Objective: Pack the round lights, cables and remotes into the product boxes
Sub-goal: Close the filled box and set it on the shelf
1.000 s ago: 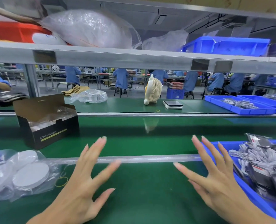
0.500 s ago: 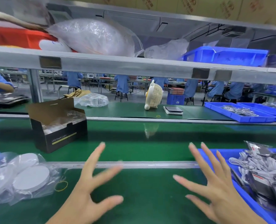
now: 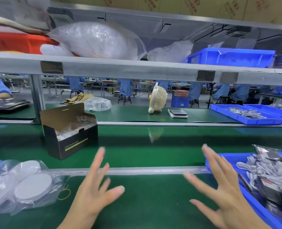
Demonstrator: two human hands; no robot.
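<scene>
- Since the earlier frame, the open product box (image 3: 70, 129) has travelled right along the green belt, closer to the left hand (image 3: 94, 187).
- Both hands hover over the counter (image 3: 153, 195), fingers spread apart, gripping nothing; the right hand (image 3: 219, 194) is blurred.
- From the box, the left hand is just down-right, so by my judgement it has the shorter reach.
- Bagged round lights (image 3: 33, 185) lie below-left of the box; cables and remotes fill the blue bin (image 3: 260, 210) far right.

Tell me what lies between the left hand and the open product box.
Head view: between the left hand and the open product box lie only bare green belt and the metal rail.
</scene>
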